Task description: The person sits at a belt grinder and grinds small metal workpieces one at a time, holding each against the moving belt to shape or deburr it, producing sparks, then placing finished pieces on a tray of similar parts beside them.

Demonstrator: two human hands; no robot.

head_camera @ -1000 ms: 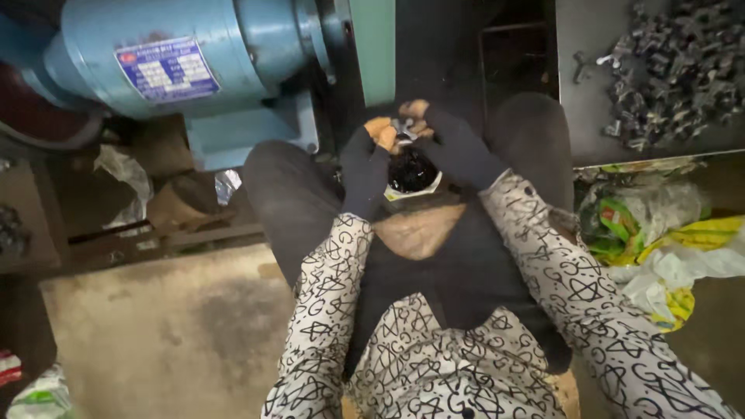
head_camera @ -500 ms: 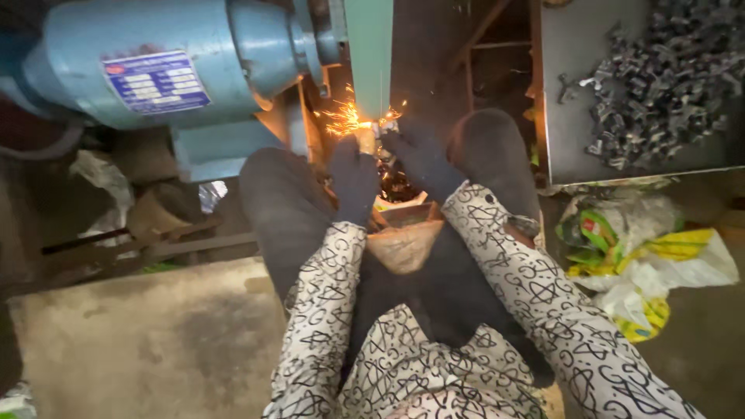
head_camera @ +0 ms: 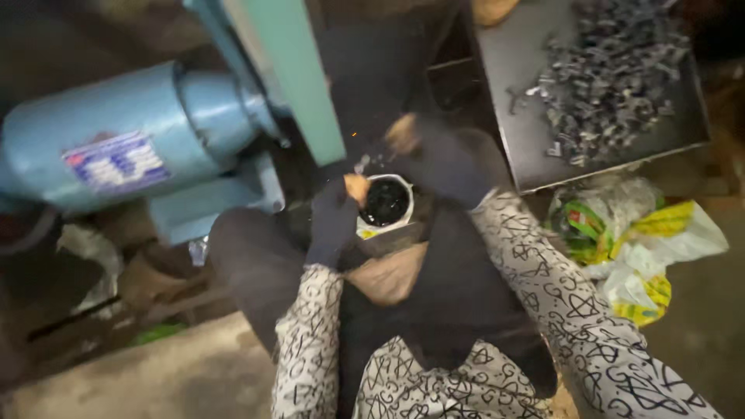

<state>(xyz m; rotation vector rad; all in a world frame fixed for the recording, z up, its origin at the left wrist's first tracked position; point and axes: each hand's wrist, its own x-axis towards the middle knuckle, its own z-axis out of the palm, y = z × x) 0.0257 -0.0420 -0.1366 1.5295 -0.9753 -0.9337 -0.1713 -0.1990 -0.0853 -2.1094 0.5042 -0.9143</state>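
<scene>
Both my hands wear dark gloves with worn, bare fingertips. My left hand [head_camera: 334, 221] rests at the left rim of a small white container [head_camera: 403, 221] of dark bits that sits in my lap. My right hand [head_camera: 434, 159] is blurred, just above and right of the container and below the green wheel guard [head_camera: 299, 85] of a blue bench grinder [head_camera: 116, 147]. A few faint sparks show near the guard. Whether either hand holds a piece is hidden by blur.
A dark metal tray [head_camera: 512, 132] with a heap of several small grey metal parts [head_camera: 613, 77] stands at the upper right. Crumpled green, yellow and white plastic bags [head_camera: 636, 240] lie below it. Rags and clutter [head_camera: 85, 264] sit under the grinder; concrete floor [head_camera: 155, 372] at lower left.
Both hands have drawn back from the grinding wheel, where bright sparks flew. The left hand has come down to the white container and the sparks have nearly gone. The view has tilted.
</scene>
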